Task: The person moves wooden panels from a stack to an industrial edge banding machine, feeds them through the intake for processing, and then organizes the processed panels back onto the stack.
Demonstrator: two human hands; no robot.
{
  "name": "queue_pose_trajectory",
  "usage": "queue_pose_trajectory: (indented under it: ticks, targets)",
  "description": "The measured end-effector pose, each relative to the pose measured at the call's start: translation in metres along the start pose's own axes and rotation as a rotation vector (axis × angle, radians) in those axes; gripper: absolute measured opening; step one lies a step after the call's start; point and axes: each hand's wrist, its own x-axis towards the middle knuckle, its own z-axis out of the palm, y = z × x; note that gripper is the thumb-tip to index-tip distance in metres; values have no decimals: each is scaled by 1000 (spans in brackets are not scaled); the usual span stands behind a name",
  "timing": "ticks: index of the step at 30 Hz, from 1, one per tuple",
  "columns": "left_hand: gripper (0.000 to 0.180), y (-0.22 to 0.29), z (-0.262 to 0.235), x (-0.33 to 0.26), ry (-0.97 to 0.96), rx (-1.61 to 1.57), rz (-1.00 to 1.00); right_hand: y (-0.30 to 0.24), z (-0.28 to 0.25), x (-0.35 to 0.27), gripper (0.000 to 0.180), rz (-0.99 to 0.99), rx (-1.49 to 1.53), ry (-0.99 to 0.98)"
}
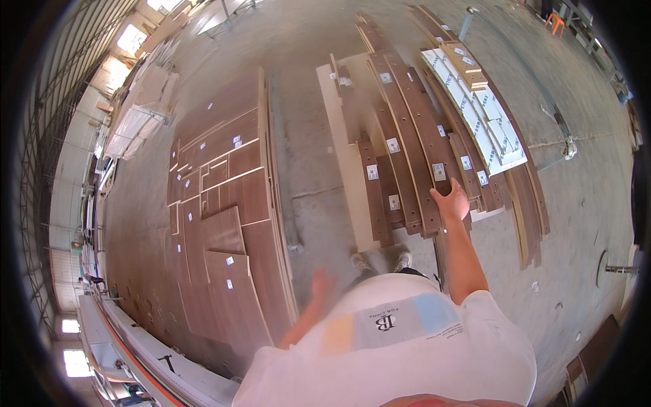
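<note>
My right hand [453, 201] reaches forward over the near ends of several long dark-brown boards, thumb and fingers apart, with nothing visible in it. Just beyond the fingers lies a brown board [422, 122] with a white label [439, 171] near its end; whether I touch it I cannot tell. My left hand [324, 283] hangs low beside my body, between the two stacks. Motion smears its fingers, and nothing shows in it. Left of that hand lies a wide stack of brown panels [239, 173] of mixed sizes, several with small white labels.
White printed panels [478, 119] lie on the right-hand boards, topped by short brown pieces [468, 64]. A wrapped pile [141, 112] stands far left. A long white machine with an orange edge [146, 349] runs along the lower left. An orange stool [555, 24] stands far right.
</note>
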Motion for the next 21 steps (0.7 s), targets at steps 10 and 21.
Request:
queue_pose_trajectory:
  ticks: [10,21]
  targets:
    - [68,36,-10,-46,-272,-181,-304,19,4,-3,86,67,163,-229]
    - [68,1,4,-121,-74,-234,-415,28,14,8,88,-20,150,-389]
